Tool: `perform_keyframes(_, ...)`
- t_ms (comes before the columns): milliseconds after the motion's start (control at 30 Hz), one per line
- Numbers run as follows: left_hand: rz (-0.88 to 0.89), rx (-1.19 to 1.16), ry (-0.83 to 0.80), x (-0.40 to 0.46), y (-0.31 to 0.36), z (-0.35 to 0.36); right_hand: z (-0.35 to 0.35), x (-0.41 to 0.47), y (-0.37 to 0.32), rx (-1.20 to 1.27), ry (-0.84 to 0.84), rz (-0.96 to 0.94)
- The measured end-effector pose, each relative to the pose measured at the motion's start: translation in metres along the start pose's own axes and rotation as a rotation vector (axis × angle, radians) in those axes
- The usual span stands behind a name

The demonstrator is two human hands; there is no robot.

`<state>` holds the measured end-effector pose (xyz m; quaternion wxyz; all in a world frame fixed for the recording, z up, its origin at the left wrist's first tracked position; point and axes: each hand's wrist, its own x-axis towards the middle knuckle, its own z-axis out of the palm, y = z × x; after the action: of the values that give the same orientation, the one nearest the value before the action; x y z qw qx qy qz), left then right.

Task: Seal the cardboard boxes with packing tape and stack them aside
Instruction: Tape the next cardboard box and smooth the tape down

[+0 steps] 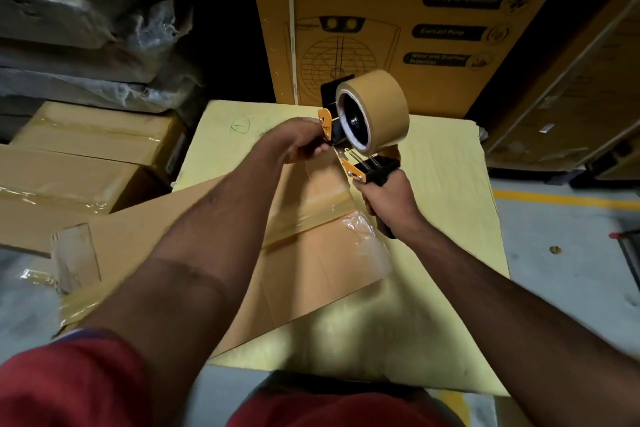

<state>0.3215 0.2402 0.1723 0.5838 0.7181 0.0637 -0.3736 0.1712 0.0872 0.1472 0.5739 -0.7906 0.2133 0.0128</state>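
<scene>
A flat brown cardboard box (311, 263) lies at an angle on a pale yellow sheet (446, 225), with strips of clear tape across its seam. Above it I hold a black and orange tape dispenser (353, 135) loaded with a thick brown tape roll (384, 104). My right hand (388, 198) is closed around the dispenser's black handle. My left hand (304, 142) pinches the front of the dispenser by its orange blade guard, where the tape end comes out. A clear stretch of tape runs down from the dispenser toward the box.
Taped brown boxes (79, 163) are stacked at the left, under plastic-wrapped bundles (86, 28). A tall printed yellow carton (398, 10) stands behind the sheet. More cartons (571, 107) lean at the right. Grey floor with a yellow line (568, 201) lies to the right.
</scene>
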Motion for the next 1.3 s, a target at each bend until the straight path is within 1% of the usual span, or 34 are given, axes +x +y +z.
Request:
perform_keyframes(167, 0.191, 0.26, 0.111, 0.023, -0.01, -0.013, 0.002, -0.001, 0.0, -0.087, -0.043, 0.021)
perform_keyframes(200, 0.233, 0.277, 0.131, 0.029, -0.013, -0.016, 0.0, -0.002, 0.001, -0.104, -0.049, 0.031)
perform_keyframes(267, 0.313, 0.302, 0.23, 0.045, -0.016, -0.022, -0.006, -0.006, 0.006, -0.154, -0.046, 0.046)
perform_keyframes(367, 0.365, 0.435, 0.359, 0.058, -0.016, -0.028, -0.01, -0.015, 0.015, -0.246, -0.06, 0.073)
perform_keyframes(467, 0.411, 0.543, 0.407, 0.065, -0.021, -0.022, -0.006, -0.021, 0.017, -0.262, -0.066, 0.103)
perform_keyframes(600, 0.383, 0.593, 0.471, 0.072, -0.028, -0.021, -0.002, -0.02, 0.015, -0.243, -0.065, 0.153)
perform_keyframes(867, 0.387, 0.558, 0.466, 0.083, -0.028, -0.022, 0.001, -0.022, 0.016, -0.246, -0.057, 0.167)
perform_keyframes(1100, 0.427, 0.573, 0.502, 0.087, -0.019, -0.027, 0.004, -0.022, 0.013, -0.258, -0.057, 0.171)
perform_keyframes(1300, 0.325, 0.618, 0.494, 0.095, -0.024, -0.028, 0.005, -0.021, 0.011, -0.265, -0.103, 0.181)
